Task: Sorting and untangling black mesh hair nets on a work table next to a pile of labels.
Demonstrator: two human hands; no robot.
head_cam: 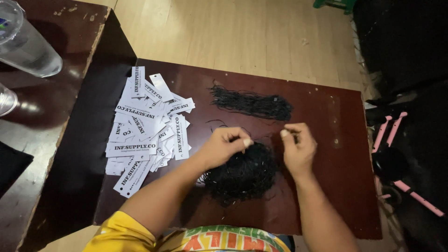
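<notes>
A tangled heap of black strings lies on the dark red-brown table in front of me. My left hand rests at the heap's upper left, fingers pinched on a thin black string. My right hand is just right of the heap, fingertips pinched on the same thin string, which runs between both hands. A straighter bundle of black strings lies beyond my hands. A loose pile of white rectangular paper tags with black print covers the table's left part.
A second, worn table stands to the left with a clear plastic cup and another clear container. Pink-handled objects and dark fabric sit to the right. Light wooden floor lies beyond.
</notes>
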